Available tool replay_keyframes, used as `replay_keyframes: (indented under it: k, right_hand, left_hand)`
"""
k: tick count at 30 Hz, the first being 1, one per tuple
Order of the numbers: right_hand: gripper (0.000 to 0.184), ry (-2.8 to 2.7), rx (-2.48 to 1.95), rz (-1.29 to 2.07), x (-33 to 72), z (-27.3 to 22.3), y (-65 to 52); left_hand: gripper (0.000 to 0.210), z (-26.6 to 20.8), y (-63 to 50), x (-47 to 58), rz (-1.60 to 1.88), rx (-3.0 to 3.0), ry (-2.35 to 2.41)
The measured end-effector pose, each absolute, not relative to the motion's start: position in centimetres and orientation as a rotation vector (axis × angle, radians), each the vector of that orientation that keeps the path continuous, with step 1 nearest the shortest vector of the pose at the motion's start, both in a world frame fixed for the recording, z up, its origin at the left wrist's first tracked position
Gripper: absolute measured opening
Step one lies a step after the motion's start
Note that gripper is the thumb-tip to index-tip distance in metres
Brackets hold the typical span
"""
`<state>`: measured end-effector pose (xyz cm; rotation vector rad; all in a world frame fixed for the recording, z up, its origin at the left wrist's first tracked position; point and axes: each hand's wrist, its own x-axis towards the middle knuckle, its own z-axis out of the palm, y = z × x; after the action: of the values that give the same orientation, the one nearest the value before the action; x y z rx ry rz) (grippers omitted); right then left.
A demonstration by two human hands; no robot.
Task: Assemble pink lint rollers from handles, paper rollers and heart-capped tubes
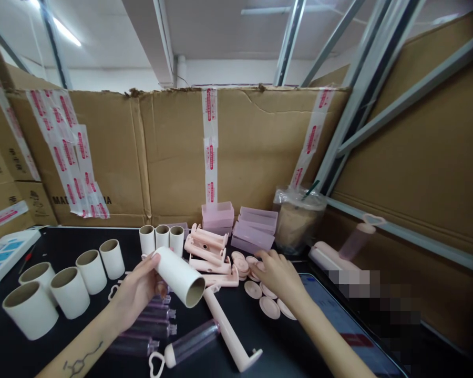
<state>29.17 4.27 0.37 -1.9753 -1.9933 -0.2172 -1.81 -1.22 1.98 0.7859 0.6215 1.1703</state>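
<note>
My left hand [140, 286] is closed around a white cardboard tube [177, 275], which is held tilted above the table with its open end towards the right. My right hand [278, 273] reaches into a pile of round pink discs [242, 265], its thumb and fingers bent around a disc at the pile's edge. Below the held tube lie a long pink holder [230, 331] and a clear purple tube [193, 341] with a pink cap and a heart-shaped ring [156, 365]. Several more clear purple tubes [145, 328] lie partly behind my left forearm.
Several white tubes [69, 291] stand at left, three more [162, 239] at the back. Pink holders [207, 254] and lilac trays [254, 231] are stacked mid-table. A bagged drink cup [297, 220] stands back right, near a tablet [339, 315]. Cardboard walls [173, 152] enclose the table.
</note>
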Motion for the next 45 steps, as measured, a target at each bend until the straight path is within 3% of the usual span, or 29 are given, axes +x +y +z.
replay_keyframes:
  k: [6, 16, 23, 25, 35, 45]
  right_hand:
    - [0.016, -2.023, -1.981, -0.114, 29.4, -0.6, 4.3]
    - [0.027, -1.856, -1.652, 0.121, 29.8, 1.2, 4.2]
    - [0.022, -1.576, -1.012, 0.950, 24.8, 1.5, 1.7]
    - [0.023, -1.473, -0.941, 1.039, 23.6, 1.3, 1.0]
    - [0.027, -1.187, -0.904, 1.027, 21.3, 0.5, 0.1]
    - [0.016, -1.250, -0.804, 1.035, 20.7, 0.5, -1.0]
  left_hand:
    - [0.031, 1.8, -1.3, -1.8, 1.184, 0.805, 0.592]
    - [0.025, 1.7, -1.0, -1.6, 1.242, 0.812, 0.640]
    - [0.025, 1.1, -1.3, -1.2, 1.210, 0.841, 0.665]
    - [0.025, 1.0, -1.4, -1.1, 1.184, 0.855, 0.653]
    - [0.032, 1.3, -1.6, -0.9, 1.188, 0.915, 0.660]
    - [0.033, 0.7, -1.5, -0.4, 1.240, 0.862, 0.625]
